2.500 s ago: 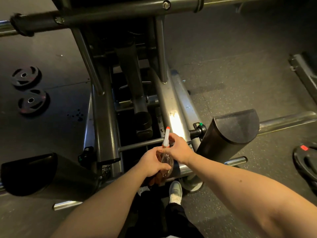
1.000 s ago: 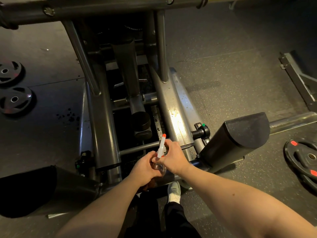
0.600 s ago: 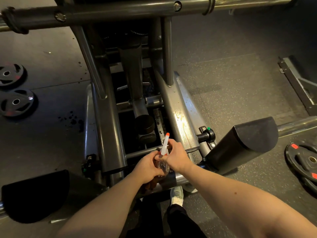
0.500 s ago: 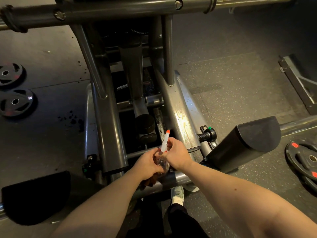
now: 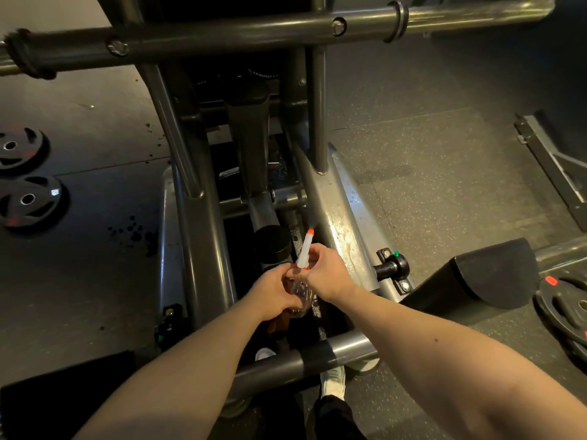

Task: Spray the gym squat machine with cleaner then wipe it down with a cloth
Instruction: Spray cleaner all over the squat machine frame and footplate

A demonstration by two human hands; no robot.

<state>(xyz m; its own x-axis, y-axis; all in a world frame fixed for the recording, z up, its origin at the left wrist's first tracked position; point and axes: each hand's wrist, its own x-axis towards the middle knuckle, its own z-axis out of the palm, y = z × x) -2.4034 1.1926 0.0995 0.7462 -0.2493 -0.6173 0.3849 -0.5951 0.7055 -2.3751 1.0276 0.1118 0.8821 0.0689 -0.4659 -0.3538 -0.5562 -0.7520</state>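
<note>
Both hands meet on the bottle (image 5: pixel 300 292), just left of the machine's wet, shiny rail (image 5: pixel 341 223). The left hand (image 5: pixel 271 293) wraps round its clear body, and the right hand (image 5: pixel 327 274) curls round its neck below the white, orange-tipped nozzle (image 5: pixel 305 249), which points up along the rail. A black pad (image 5: pixel 489 274) sits right of the rail, and two plates (image 5: pixel 28 201) lie well to its left.

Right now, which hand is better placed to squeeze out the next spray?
Likely the right hand: it wraps the spray bottle at its nozzle, beside the wet beam. The left hand only grips the bottle's body.
</note>
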